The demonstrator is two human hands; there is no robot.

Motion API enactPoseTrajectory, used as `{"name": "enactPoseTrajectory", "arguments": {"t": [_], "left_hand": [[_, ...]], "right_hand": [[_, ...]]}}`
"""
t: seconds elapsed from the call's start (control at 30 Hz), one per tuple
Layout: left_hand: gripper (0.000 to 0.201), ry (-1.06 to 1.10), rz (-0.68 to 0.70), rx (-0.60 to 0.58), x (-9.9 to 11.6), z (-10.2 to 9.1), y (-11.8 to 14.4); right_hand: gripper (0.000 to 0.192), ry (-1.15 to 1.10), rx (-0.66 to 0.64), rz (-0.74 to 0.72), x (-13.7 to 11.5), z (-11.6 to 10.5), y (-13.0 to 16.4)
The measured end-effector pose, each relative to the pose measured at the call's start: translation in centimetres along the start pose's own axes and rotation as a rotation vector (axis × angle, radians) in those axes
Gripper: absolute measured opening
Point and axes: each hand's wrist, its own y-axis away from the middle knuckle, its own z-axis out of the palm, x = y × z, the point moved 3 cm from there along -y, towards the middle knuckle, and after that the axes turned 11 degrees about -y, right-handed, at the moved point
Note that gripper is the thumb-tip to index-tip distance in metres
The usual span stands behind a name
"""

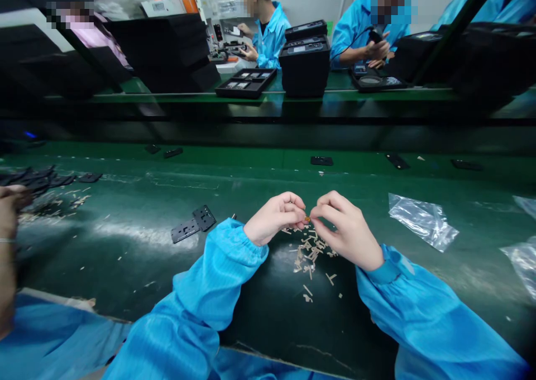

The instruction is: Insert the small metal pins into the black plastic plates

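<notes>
Between my two hands is a tiny orange-brown piece [307,219], too small to name surely. My left hand [278,218] has its fingers curled and pinches the piece at its left side. From the right, the thumb and forefinger of my right hand [345,226] close at the piece's other edge; whether they grip it is hard to make out. Below the hands lies a scatter of small pale beige scraps [310,251] on the green work surface [293,324]. Left of my left wrist rest two flat black plates [186,230] with cut-outs, one overlapping the other.
A clear plastic bag [422,221] lies to the right. Several black parts [321,160] line the far side. At left, a co-worker's hand [10,198] is by a pile of black parts [37,179]. Stacked black trays [305,62] stand on the raised shelf, with people behind.
</notes>
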Motion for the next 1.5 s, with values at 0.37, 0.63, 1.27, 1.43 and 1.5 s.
{"name": "enactPoseTrajectory", "arguments": {"t": [0.37, 0.63, 1.27, 1.43, 1.5], "left_hand": [[0.015, -0.064, 0.063, 0.101, 0.6, -1.1, -0.1], [0.011, -0.075, 0.097, 0.099, 1.1, -1.8, 0.1], [0.022, -0.455, 0.269, 0.038, -0.3, -2.2, -1.5], [0.024, -0.259, 0.229, 0.095, 0.5, -1.5, -0.5], [0.023, -0.196, 0.261, 0.163, 0.9, -1.3, -0.1]], "right_hand": [[0.025, 0.219, -0.149, 0.536, 18.0, -2.7, -5.5], [0.032, 0.373, -0.305, 0.584, 23.6, -1.5, -6.7], [0.054, 0.252, -0.460, -0.347, 0.4, -1.7, -3.0], [0.034, 0.159, -0.101, -0.092, -0.7, -3.4, -1.7], [0.015, 0.084, 0.039, -0.004, -1.2, -3.5, -1.0]]}}
